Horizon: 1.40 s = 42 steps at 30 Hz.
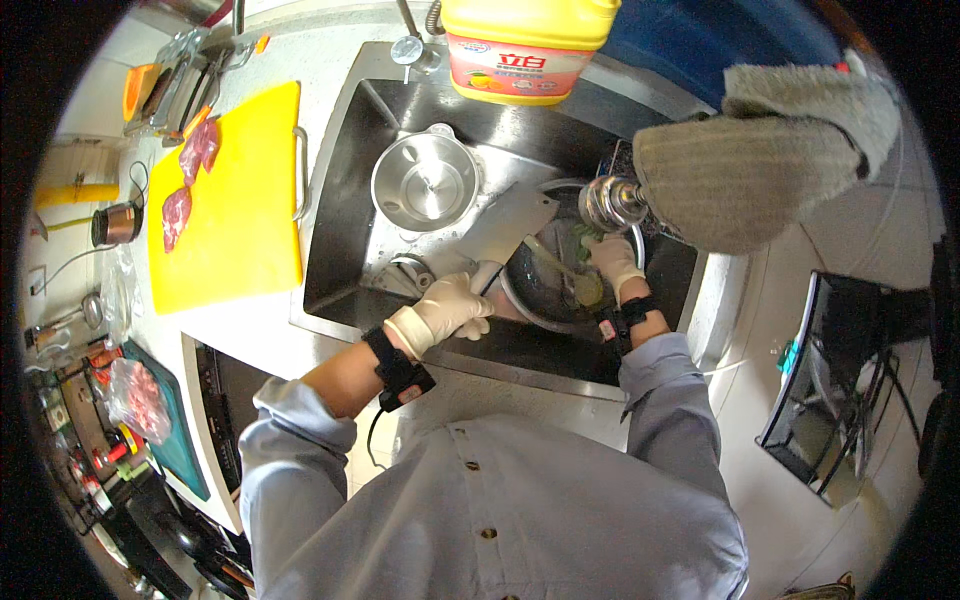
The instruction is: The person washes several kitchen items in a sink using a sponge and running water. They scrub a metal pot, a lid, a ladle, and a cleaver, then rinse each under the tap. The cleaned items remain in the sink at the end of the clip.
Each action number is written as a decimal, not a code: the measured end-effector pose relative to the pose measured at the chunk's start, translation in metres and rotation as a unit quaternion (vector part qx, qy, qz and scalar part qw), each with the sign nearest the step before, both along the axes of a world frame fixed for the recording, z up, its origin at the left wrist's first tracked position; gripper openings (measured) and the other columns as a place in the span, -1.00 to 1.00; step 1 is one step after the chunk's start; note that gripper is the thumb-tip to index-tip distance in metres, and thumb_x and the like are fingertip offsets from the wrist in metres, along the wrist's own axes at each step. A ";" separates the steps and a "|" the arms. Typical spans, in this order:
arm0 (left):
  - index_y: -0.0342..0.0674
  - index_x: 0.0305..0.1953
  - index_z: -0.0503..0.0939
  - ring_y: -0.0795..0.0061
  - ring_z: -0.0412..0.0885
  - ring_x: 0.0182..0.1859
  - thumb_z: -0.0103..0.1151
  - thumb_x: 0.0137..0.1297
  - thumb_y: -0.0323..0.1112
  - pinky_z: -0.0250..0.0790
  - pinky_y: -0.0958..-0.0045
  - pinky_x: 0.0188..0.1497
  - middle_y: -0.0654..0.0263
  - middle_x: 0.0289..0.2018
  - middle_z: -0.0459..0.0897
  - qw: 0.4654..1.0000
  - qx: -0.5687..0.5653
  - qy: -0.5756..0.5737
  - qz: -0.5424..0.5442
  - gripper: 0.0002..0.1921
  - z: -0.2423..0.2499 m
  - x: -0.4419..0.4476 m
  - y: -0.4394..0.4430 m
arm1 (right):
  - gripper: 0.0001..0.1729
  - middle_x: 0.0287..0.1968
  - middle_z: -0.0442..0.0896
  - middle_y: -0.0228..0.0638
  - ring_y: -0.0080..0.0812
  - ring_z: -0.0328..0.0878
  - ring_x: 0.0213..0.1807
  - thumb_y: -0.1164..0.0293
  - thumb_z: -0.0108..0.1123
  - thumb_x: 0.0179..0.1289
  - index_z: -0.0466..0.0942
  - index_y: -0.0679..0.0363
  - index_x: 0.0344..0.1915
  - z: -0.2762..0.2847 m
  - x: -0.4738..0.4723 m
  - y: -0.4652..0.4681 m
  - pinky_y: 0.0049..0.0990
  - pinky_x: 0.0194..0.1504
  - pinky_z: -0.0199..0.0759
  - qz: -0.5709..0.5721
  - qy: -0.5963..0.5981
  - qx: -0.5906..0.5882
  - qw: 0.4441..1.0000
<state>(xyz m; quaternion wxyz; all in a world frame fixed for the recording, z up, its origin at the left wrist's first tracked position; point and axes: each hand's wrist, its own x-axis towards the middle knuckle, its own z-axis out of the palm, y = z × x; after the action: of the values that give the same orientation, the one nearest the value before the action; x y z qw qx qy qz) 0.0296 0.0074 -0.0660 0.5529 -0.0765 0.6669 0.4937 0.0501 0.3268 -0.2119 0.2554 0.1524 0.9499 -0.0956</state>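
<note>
My gloved left hand (448,309) is closed around the handle of a wide-bladed metal cleaver (510,219), whose blade points up and right over the sink (324,225). At the right side of the sink, my gloved right hand (615,259) reaches over a round metal-rimmed basin (536,313). Some green leafy matter (586,238) shows by its fingers; whether they grip it I cannot tell. A long pale stalk with a rounded end (587,287) lies in the basin. The metal faucet head (609,202) is just above my right hand. A steel pot (425,182) stands at the sink's upper left.
Meat pieces (177,214) lie on a yellow cutting board (247,217) left of the sink. A large yellow detergent jug (525,56) stands behind. Grey cloth (742,176) hangs at upper right. Metal utensils (405,277) lie low in the sink. Bagged meat (141,397) rests on a green board (184,450).
</note>
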 end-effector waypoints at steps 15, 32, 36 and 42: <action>-0.18 -0.20 0.52 0.09 0.61 -0.44 0.28 -0.03 -0.28 0.44 0.20 -0.40 0.08 -0.53 0.61 0.809 -0.238 0.501 -0.196 -0.68 0.032 0.063 -0.041 | -0.67 -0.34 0.49 -0.16 -0.10 0.43 -0.24 0.49 0.05 0.10 0.51 0.15 -0.08 0.160 0.057 -0.187 -0.22 -0.21 0.33 0.043 0.452 -0.301 0.839; -0.17 -0.23 0.51 0.01 0.61 -0.33 0.24 -0.08 -0.36 0.45 0.15 -0.28 0.03 -0.46 0.62 0.795 -0.249 0.521 -0.185 -0.70 0.030 0.076 -0.041 | -0.78 -0.32 0.53 -0.15 -0.18 0.45 -0.21 0.36 0.00 0.24 0.54 0.24 -0.25 0.161 0.030 -0.170 -0.33 -0.15 0.32 -0.110 0.483 -0.331 0.803; -0.19 -0.26 0.50 0.02 0.61 -0.35 0.27 -0.09 -0.34 0.45 0.15 -0.31 0.03 -0.44 0.62 0.791 -0.264 0.514 -0.203 -0.70 0.026 0.075 -0.040 | -0.72 -0.22 0.51 -0.07 -0.14 0.46 -0.13 0.33 -0.11 0.34 0.49 0.25 -0.15 0.158 0.037 -0.183 -0.34 -0.06 0.33 0.013 0.391 -0.369 0.843; -0.17 -0.23 0.50 0.03 0.61 -0.37 0.28 -0.09 -0.33 0.46 0.16 -0.32 0.04 -0.45 0.63 0.777 -0.251 0.543 -0.198 -0.68 0.026 0.077 -0.044 | -0.83 -0.26 0.50 -0.10 -0.11 0.42 -0.16 0.47 -0.06 0.18 0.49 0.21 -0.27 0.141 0.024 -0.163 -0.26 -0.11 0.30 -0.049 0.539 -0.238 0.806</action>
<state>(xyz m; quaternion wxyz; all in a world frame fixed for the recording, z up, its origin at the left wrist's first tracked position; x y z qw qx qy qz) 0.1070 -0.0366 -0.0402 0.1461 0.2017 0.9572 0.1476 0.0744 0.1642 -0.0709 -0.2745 0.0569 0.8735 -0.3980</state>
